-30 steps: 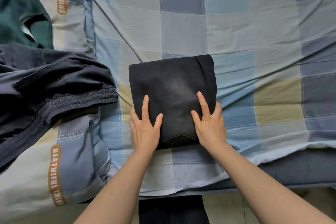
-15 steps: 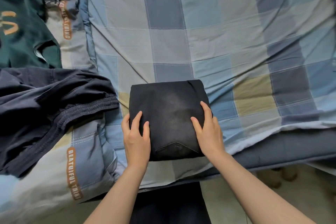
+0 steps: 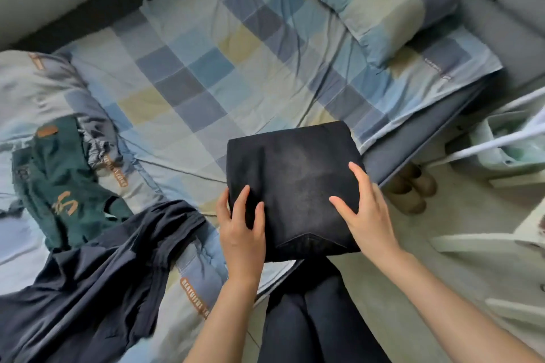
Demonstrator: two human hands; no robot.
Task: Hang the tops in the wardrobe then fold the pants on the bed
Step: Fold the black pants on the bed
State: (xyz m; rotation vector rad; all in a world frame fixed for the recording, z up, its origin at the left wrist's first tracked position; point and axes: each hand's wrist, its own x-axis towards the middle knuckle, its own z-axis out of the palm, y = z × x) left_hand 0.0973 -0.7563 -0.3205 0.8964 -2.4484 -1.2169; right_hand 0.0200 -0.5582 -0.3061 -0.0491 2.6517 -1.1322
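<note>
A folded black pair of pants forms a compact square held just above the near edge of the checked bed. My left hand grips its left edge, fingers on top and thumb round the side. On the opposite edge my right hand holds it, thumb lying on the top face. A dark navy pair of pants lies unfolded and rumpled on the quilt at the lower left. A green garment with orange lettering lies crumpled beyond it.
A checked pillow sits at the head of the bed, upper right. A quilt is bunched along the left. Slippers stand on the floor under the bed edge. A white rack and pale furniture stand at the right.
Both hands went from pressing flat on the folded black pants to gripping their sides. The bundle has come up off the bed and the view has swung right, toward the pillow.
</note>
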